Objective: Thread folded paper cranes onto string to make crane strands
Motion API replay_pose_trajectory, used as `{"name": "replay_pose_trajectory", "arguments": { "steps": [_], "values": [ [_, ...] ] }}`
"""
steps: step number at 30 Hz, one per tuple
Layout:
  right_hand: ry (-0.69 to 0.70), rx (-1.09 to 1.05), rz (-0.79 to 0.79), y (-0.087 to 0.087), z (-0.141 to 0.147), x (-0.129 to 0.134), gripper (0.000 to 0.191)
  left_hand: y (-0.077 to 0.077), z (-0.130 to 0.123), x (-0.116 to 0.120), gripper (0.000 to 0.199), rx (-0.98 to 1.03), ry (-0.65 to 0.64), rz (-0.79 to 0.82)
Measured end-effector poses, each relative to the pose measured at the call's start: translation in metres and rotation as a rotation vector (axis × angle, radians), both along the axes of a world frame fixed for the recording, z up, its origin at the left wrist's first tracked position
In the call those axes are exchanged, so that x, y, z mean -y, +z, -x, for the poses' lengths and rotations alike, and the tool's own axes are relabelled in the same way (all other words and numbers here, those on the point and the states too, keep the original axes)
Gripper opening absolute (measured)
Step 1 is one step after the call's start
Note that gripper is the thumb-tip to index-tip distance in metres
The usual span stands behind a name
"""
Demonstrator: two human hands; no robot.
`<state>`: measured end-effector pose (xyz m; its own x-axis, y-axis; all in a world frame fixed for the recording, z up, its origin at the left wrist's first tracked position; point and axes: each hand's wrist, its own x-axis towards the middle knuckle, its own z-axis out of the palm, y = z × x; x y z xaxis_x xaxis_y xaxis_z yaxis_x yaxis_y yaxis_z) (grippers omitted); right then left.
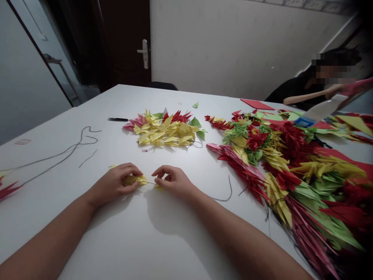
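My left hand [124, 179] is closed around a bunch of yellow folded paper pieces [142, 179], its fingers curled over them just above the white table. A dark string [224, 200] comes out of the bunch, passes to my right hand [171, 181] and trails on beyond it. My right thumb and fingertips are pinched together on the string. A bit of yellow paper [159, 187] shows under those fingertips, partly hidden. Behind both hands lies a pile of yellow folded paper pieces [166, 134], with some red, pink and green ones around it.
Many strung red, yellow, green and pink paper pieces [279, 171] cover the table's right side. A black pen-like tool [117, 119] lies left of the yellow pile. Loose dark string [62, 155] runs across the left. Another person [309, 87] sits at the far right, near a clear bottle [320, 111].
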<state>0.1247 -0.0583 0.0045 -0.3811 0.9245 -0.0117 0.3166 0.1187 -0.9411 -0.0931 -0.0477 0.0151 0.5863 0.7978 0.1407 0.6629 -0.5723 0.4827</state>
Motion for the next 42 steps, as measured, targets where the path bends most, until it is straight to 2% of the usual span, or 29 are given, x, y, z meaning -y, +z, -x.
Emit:
{"name": "replay_pose_trajectory", "arguments": {
  "steps": [3, 7, 11, 14, 19, 25, 34, 42],
  "values": [
    [-0.052, 0.067, -0.07, 0.0, 0.001, 0.002, 0.013, 0.0, 0.0, 0.0, 0.02, -0.032, -0.007, -0.005],
    [-0.137, 0.297, -0.216, 0.003, 0.002, 0.01, 0.017, 0.0, -0.001, 0.0, 0.02, -0.033, -0.012, 0.015],
    [-0.146, 0.488, -0.21, 0.007, 0.002, 0.016, 0.017, 0.001, -0.001, 0.0, 0.017, -0.013, 0.009, 0.041],
    [-0.139, 0.533, -0.209, 0.01, 0.002, 0.02, 0.014, 0.001, -0.002, 0.001, 0.016, -0.009, 0.026, 0.054],
    [-0.135, 0.498, -0.179, 0.013, -0.002, 0.022, 0.009, 0.001, -0.002, 0.001, 0.018, -0.023, 0.036, 0.063],
    [0.023, 0.355, -0.068, 0.012, -0.014, 0.015, 0.007, 0.002, -0.003, 0.0, 0.022, -0.041, 0.027, 0.067],
    [0.015, 0.106, 0.062, 0.007, -0.017, 0.006, 0.016, 0.003, -0.002, 0.001, 0.026, -0.036, 0.038, 0.086],
    [0.247, 0.037, 0.114, 0.009, -0.019, -0.001, 0.036, 0.003, 0.0, 0.0, 0.027, -0.048, 0.043, 0.118]
  ]
}}
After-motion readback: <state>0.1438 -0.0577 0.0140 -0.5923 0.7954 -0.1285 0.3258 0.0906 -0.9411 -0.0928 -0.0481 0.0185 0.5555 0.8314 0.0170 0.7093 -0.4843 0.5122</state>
